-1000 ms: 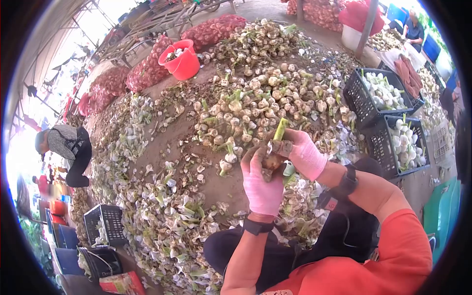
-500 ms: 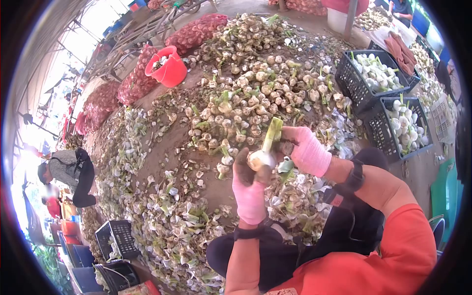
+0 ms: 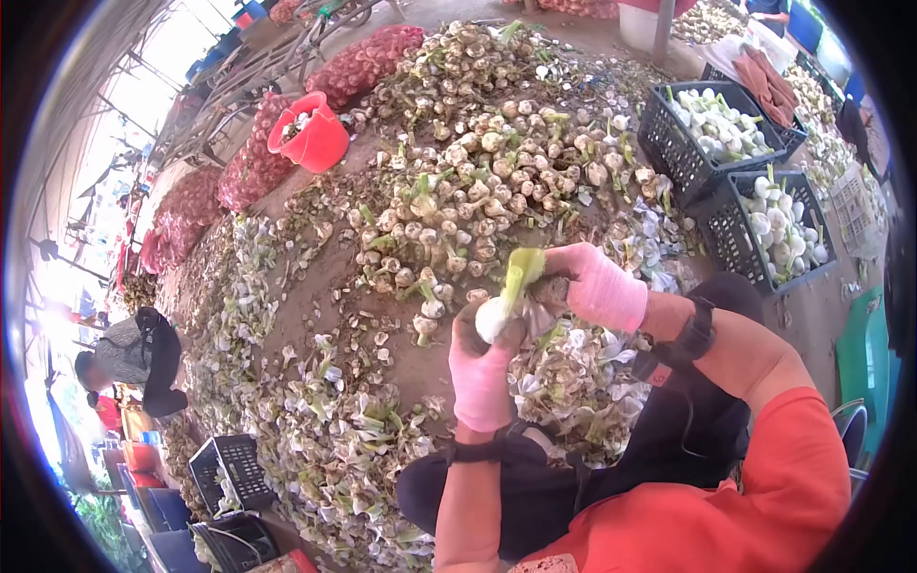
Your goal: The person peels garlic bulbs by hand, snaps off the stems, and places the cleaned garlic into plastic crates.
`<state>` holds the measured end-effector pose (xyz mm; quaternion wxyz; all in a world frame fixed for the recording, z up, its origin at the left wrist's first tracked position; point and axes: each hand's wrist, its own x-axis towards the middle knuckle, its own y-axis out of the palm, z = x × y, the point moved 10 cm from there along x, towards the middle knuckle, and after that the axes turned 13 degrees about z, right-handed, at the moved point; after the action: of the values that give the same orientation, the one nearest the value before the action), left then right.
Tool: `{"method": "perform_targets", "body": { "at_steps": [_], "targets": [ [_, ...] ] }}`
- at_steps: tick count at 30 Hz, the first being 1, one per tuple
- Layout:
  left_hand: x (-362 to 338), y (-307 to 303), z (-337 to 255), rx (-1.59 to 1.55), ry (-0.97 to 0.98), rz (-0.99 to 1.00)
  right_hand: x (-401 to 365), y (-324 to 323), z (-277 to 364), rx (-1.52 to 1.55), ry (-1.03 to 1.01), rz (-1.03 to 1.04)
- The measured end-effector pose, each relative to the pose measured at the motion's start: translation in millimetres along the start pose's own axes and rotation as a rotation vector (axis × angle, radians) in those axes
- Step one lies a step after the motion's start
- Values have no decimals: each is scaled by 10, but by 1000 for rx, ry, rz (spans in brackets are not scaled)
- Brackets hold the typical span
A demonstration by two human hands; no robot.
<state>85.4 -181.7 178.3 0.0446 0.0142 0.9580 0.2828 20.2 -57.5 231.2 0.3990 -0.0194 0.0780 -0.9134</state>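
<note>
A garlic bulb (image 3: 493, 319) with a thick green stem (image 3: 522, 271) is held up in front of me, its exposed side smooth and white. My left hand (image 3: 481, 374), in a pink-cuffed glove with dark, dirty fingers, is closed around the bulb from below. My right hand (image 3: 600, 286), gloved the same way, has its fingers pinched beside the stem on a loose flap of the bulb's outer skin (image 3: 541, 319). Beyond the hands spreads a heap of unpeeled garlic bulbs (image 3: 487, 172). Below them lies a pile of stripped garlic skins (image 3: 583, 396).
Two black crates, a farther one (image 3: 659, 143) and a nearer one (image 3: 755, 272), hold white garlic at the right. A red bucket (image 3: 320, 143) stands near red mesh sacks (image 3: 368, 62). Another person (image 3: 134, 358) bends at the left. More skins (image 3: 334, 430) cover the ground.
My right hand has moved slightly down and right, drawing skin off the bulb. More of the bulb's white surface shows, and the stem is bent. The view has shifted slightly.
</note>
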Motion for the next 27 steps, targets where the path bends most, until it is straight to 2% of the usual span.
{"method": "perform_targets", "body": {
  "at_steps": [6, 8, 9, 10, 12, 13, 14, 16, 20, 22, 23, 27],
  "targets": [
    [-81, 327, 4, -42, -103, 167, -28, -290, 32, -200, 3, -129],
    [-106, 298, 66, -24, -87, 193, -57, -475, -107, -457, 230, -221],
    [-118, 275, 102, -5, -95, 225, -23, -539, -221, -618, 302, -176],
    [-113, 274, 105, 14, -96, 256, -66, -567, -290, -621, 299, -182],
    [-114, 251, 84, 14, -79, 239, -98, -293, 98, -1148, -82, -162],
    [-99, 205, 90, 53, -73, 218, -123, -251, 140, -987, -143, -87],
    [-95, 172, 97, 94, -72, 205, -170, -228, 192, -981, -137, -82],
    [-107, 260, 125, 54, -87, 242, -166, -107, 145, -146, -35, 134],
    [-80, 301, 117, 68, -20, 205, -166, 19, 206, -514, 21, 80],
    [-105, 292, 146, 231, -144, 121, -179, 99, 252, -570, 12, 75],
    [-79, 301, 120, 254, -62, 154, -180, 125, 279, -625, 3, 66],
    [-94, 296, 114, 187, -38, 131, -155, 141, 263, -665, -3, 21]
  ]
}}
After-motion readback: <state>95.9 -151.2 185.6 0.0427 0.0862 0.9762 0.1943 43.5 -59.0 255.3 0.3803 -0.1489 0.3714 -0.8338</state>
